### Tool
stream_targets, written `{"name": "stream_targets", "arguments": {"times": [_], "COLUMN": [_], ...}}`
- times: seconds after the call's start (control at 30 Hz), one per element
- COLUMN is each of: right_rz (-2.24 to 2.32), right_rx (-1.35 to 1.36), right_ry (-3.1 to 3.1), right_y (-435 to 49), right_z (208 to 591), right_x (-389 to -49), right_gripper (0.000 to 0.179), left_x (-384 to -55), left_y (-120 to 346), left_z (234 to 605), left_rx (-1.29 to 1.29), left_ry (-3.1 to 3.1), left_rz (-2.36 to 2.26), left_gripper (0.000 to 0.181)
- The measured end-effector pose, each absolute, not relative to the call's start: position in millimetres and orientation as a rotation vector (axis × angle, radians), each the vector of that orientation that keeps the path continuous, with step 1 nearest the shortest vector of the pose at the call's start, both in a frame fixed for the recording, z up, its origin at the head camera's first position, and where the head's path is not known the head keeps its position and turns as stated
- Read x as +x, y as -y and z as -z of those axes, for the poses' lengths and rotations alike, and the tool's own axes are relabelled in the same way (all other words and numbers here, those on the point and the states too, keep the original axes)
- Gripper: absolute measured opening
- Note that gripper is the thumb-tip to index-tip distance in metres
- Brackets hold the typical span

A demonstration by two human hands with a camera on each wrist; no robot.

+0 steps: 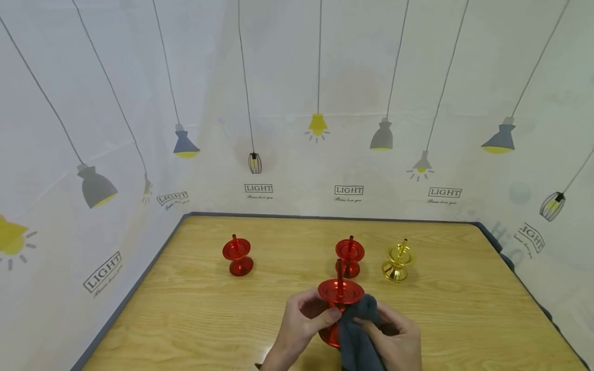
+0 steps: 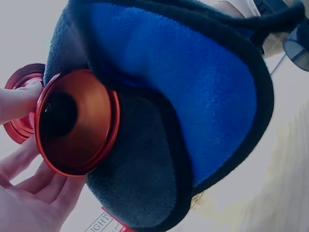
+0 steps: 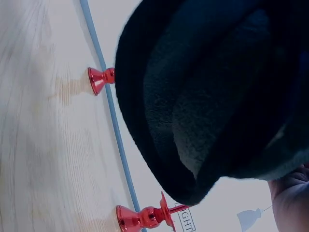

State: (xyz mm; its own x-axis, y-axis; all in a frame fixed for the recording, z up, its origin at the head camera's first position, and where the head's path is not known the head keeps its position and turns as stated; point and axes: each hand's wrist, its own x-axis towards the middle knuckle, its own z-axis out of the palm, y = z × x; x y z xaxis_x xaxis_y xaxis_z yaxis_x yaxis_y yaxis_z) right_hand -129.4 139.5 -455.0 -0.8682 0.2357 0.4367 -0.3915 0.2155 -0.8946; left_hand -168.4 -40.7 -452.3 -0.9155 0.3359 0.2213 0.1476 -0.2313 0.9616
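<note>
My left hand holds a red metal candlestick by its stem, thumb across the front, near the front of the table. In the left wrist view its hollow flared base faces the camera. My right hand pinches a grey-blue cloth against the candlestick's right side. The cloth's other face is bright blue with a dark border, hanging loose below the hand. In the right wrist view the cloth hides most of the candlestick and fingers.
Behind the hands stand a red candlestick and a gold candlestick, side by side. Another red candlestick stands to the left. The wooden table is edged in dark blue, with a lamp-printed white curtain around it.
</note>
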Motion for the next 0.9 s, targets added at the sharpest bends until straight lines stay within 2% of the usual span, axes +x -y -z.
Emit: {"name": "stream_targets", "arguments": {"times": [0.2,0.47,0.9], "right_rz": [-1.761,-1.823,-1.712], "right_rx": [0.114,0.181,0.005], "right_ry": [1.989,1.896,1.945], "right_y": [-142.1,-143.2,-137.7], "right_z": [455.9,460.6,460.3], "right_x": [-127.7,-128.3,-125.4], "right_gripper": [0.034,0.036,0.035], "left_x": [-169.6,-169.9,-164.5], "left_y": [42.7,44.8,35.6], "left_z": [450.2,449.1,449.6], "left_rx": [0.663,0.493,0.501], "left_ry": [-1.862,-1.827,-1.861], "left_rz": [-2.205,-2.170,-2.246], "left_gripper": [0.035,0.046,0.038]}}
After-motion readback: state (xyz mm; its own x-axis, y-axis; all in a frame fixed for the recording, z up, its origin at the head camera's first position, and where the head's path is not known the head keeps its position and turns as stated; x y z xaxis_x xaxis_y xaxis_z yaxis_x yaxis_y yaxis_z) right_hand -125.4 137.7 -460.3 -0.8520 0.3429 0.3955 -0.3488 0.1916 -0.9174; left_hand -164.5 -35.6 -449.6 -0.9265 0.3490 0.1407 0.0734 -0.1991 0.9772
